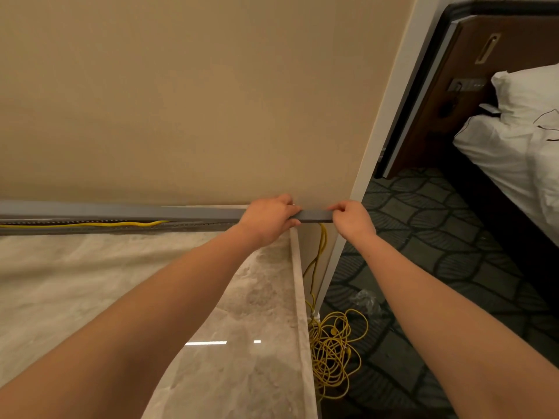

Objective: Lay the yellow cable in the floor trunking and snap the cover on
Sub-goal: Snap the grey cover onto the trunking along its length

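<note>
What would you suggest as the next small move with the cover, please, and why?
Probably press the cover down onto the trunking at this end: the left hand and right hand both grip the cover's right end, and further left the yellow cable shows in the open channel under it.

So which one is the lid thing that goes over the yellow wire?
Look along the bottom of the beige wall. The cover is the long grey strip there, its right end gripped by the left hand and right hand. Unlike the open trunking under it, it is smooth and holds no yellow cable.
</note>
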Available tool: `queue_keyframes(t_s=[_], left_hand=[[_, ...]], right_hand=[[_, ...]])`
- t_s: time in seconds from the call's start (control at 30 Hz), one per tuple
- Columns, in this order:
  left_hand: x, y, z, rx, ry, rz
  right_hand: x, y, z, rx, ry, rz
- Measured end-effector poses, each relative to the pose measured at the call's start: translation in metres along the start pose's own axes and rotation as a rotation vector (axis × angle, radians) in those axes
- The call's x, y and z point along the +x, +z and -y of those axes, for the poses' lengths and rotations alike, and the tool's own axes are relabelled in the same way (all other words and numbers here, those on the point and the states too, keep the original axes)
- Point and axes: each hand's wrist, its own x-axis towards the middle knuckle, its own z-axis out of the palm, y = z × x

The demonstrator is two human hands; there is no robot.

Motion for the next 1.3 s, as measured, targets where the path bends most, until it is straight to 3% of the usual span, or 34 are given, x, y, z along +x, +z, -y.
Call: queue_keyframes(t_s=[0.57,0.87,1.3], left_hand=[[0.014,0.025,0.042,-0.100,-0.117,0.042],[0.017,0.022,0.049,-0.081,-0.064,0.082],[0.017,0.027,0.054,-0.163,-0.156,0.240]], right_hand=[[0.032,0.022,0.012,0.023,-0.110,-0.007],[0.033,0.020,0.007,-0.048,-0.115,0.039],[0.036,0.031,0.008,-0.108,-0.115,0.166]])
